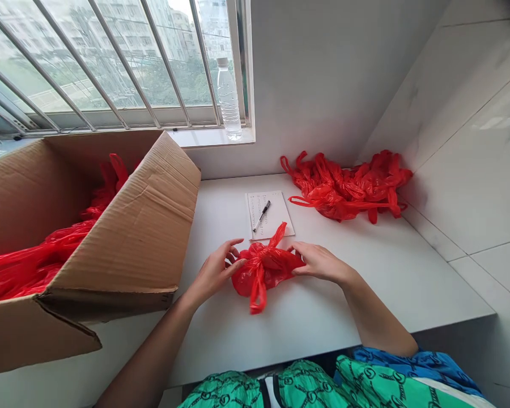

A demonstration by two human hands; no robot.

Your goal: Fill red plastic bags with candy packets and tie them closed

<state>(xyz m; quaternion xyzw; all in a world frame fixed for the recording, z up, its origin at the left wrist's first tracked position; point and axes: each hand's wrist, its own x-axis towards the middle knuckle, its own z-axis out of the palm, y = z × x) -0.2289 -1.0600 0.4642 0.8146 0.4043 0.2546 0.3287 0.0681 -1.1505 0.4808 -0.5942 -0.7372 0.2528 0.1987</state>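
1. On the white desk, a knotted red plastic bag lies between my hands, just below a handwritten note.
2. My left hand and right hand touch its two sides, my fingers curved against it; I cannot tell whether they grip or only press.
3. It looks light, soft and slippery; the knot and its ears seem the surest hold.
4. To my left, a cardboard box holds more red bags; ahead lies a red bag heap.

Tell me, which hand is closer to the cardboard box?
Left. The left hand sits beside the cardboard box; the right hand is farther off, beyond the red plastic bag.
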